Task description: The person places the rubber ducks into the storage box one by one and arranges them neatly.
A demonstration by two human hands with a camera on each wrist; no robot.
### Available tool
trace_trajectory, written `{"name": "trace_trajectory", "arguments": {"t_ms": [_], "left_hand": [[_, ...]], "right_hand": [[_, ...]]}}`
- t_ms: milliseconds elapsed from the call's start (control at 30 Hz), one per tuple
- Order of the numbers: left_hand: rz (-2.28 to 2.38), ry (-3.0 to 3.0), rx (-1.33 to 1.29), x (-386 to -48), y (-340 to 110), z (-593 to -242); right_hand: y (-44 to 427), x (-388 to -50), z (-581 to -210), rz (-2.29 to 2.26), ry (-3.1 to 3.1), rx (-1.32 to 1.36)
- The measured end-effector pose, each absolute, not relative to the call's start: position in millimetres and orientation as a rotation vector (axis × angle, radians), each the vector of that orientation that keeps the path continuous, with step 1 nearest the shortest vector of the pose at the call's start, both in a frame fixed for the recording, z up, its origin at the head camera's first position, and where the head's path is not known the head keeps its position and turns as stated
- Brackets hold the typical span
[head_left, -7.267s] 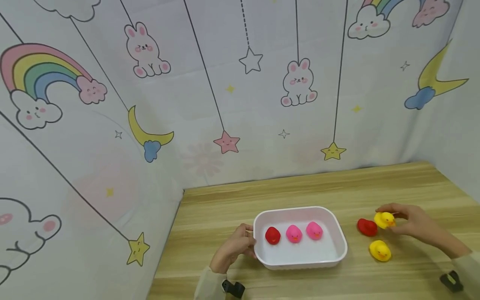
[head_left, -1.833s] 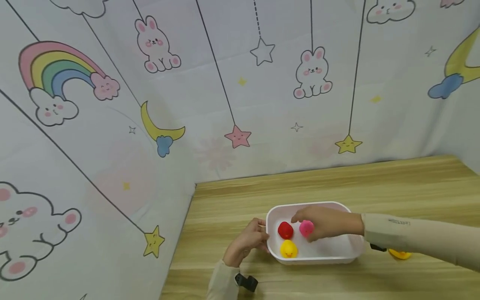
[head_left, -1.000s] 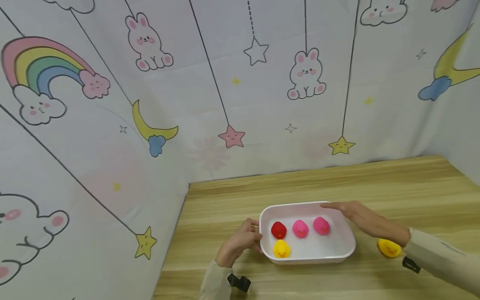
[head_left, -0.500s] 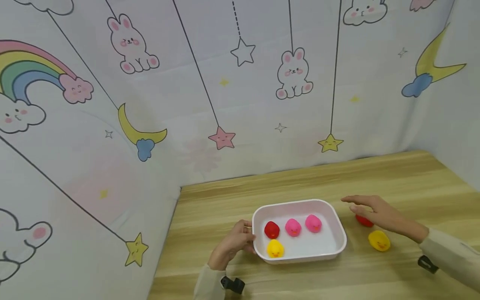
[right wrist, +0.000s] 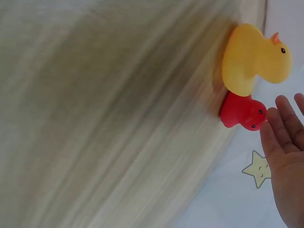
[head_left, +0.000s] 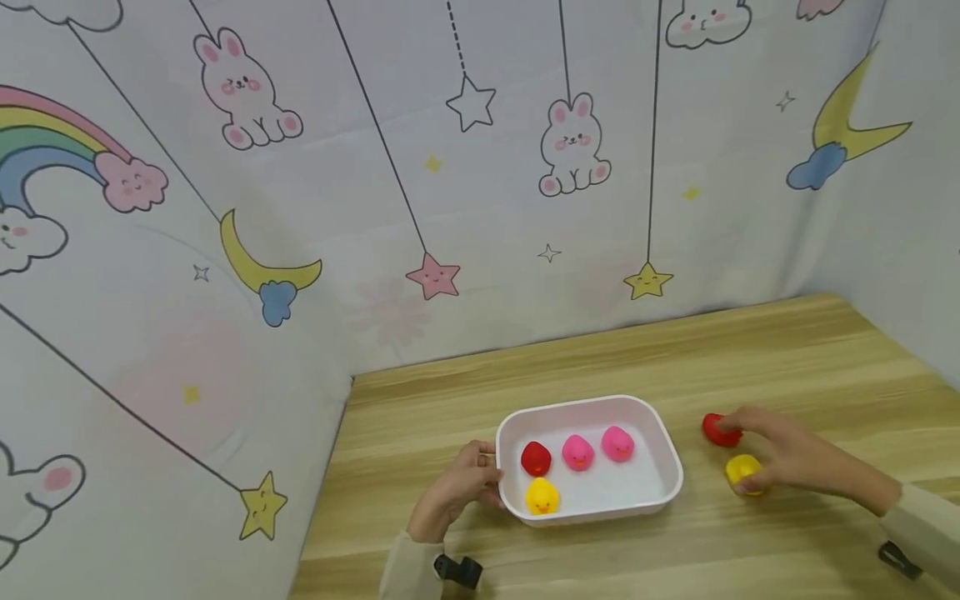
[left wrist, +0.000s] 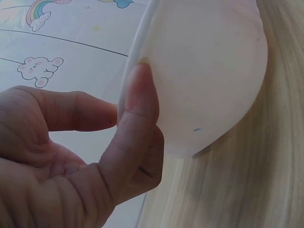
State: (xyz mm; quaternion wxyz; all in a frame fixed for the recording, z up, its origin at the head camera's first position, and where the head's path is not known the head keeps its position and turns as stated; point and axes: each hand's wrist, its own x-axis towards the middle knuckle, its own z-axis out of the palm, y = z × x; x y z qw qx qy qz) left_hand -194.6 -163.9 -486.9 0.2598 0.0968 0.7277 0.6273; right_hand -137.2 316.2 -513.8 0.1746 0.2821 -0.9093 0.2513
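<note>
My left hand [head_left: 459, 487] pinches the left rim of a white plastic tray [head_left: 592, 514]; in the left wrist view the thumb and fingers [left wrist: 135, 109] are on either side of that rim. Inside the tray sit a red rubber duck [head_left: 536, 458], two pink rubber ducks [head_left: 577, 452] and a yellow rubber duck [head_left: 542, 497]. Right of the tray, my right hand [head_left: 787, 450] hovers at another red duck [head_left: 720, 430] and another yellow duck [head_left: 741, 472], partly covering both. In the right wrist view its fingers are extended beside the red duck [right wrist: 242, 111], holding nothing.
Everything stands on a wood-grain table [head_left: 420, 400]. A white cloth printed with bunnies, stars and moons [head_left: 510, 317] hangs behind and at the left. Each wrist wears a black strap device [head_left: 459, 571].
A yellow duck went from the right side into the tray. My right hand has since left the tray and moved right to the two remaining ducks. My left hand has stayed on the rim.
</note>
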Motion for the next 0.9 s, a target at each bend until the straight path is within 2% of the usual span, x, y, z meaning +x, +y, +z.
{"name": "trace_trajectory", "arguments": {"t_ms": [333, 600, 900], "left_hand": [[1.699, 1.977, 0.249, -193, -164, -487], [1.699, 1.97, 0.259, -193, -164, -485], [1.704, 1.964, 0.26, -194, -165, -486]], "right_hand": [[321, -138, -538, 0.635, -2.43, 1.026], [321, -135, -534, 0.607, -2.523, 0.978], [316, -129, -520, 0.913, -2.549, 0.822]]}}
